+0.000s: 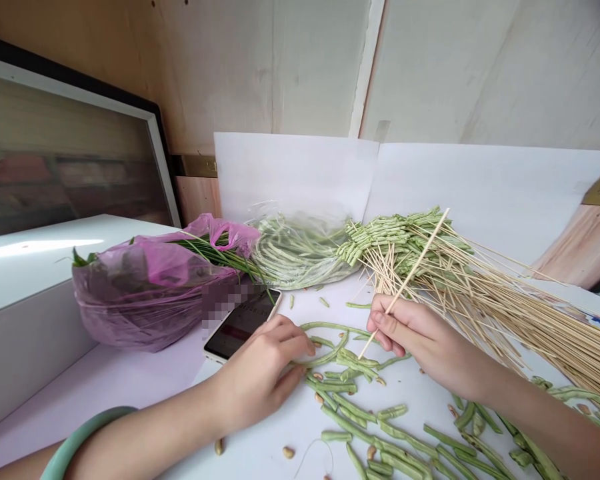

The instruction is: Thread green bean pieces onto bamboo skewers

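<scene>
My right hand pinches a thin bamboo skewer between thumb and fingers. It slants, with its lower tip just above the cut long bean pieces. Curled down on the white surface, my left hand has its fingertips closed at the end of a long bean. That bean loops away to the right, under the skewer's tip. More short bean pieces lie scattered below both hands. Behind my right hand is a pile of bean pieces threaded on skewers.
A phone lies just beyond my left hand. Behind it sit a purple plastic bag of greens and a clear bag of long beans. Many bare skewers spread to the right. Loose brown seeds dot the surface.
</scene>
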Motion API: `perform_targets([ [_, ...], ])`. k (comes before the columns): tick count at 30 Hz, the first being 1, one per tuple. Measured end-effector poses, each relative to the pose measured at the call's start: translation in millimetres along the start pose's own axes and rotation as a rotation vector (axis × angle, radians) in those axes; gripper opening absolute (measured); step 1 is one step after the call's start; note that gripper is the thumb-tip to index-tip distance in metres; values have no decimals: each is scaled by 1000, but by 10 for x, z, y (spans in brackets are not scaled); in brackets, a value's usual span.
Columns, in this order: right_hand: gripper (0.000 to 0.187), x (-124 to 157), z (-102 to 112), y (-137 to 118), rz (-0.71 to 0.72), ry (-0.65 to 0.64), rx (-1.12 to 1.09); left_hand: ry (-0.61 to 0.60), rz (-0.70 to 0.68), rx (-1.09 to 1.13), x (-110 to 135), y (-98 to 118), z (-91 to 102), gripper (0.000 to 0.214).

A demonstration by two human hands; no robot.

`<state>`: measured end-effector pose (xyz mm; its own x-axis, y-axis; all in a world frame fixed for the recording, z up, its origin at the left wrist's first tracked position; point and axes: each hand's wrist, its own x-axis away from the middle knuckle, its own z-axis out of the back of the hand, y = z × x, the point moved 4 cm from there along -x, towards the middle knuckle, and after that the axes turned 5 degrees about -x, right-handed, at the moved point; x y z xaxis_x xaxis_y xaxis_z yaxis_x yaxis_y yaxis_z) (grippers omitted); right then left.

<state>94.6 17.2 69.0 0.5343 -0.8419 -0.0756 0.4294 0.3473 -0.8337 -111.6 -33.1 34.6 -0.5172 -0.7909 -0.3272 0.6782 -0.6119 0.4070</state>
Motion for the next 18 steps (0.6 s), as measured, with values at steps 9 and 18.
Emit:
perform_targets([
  [9, 38, 58, -93, -109, 16, -26, 58, -203, -179, 111, -12, 166, -10, 27],
  [18, 39, 105, -137, -149, 17, -45, 42, -261, -208, 26, 8, 191, -36, 20],
])
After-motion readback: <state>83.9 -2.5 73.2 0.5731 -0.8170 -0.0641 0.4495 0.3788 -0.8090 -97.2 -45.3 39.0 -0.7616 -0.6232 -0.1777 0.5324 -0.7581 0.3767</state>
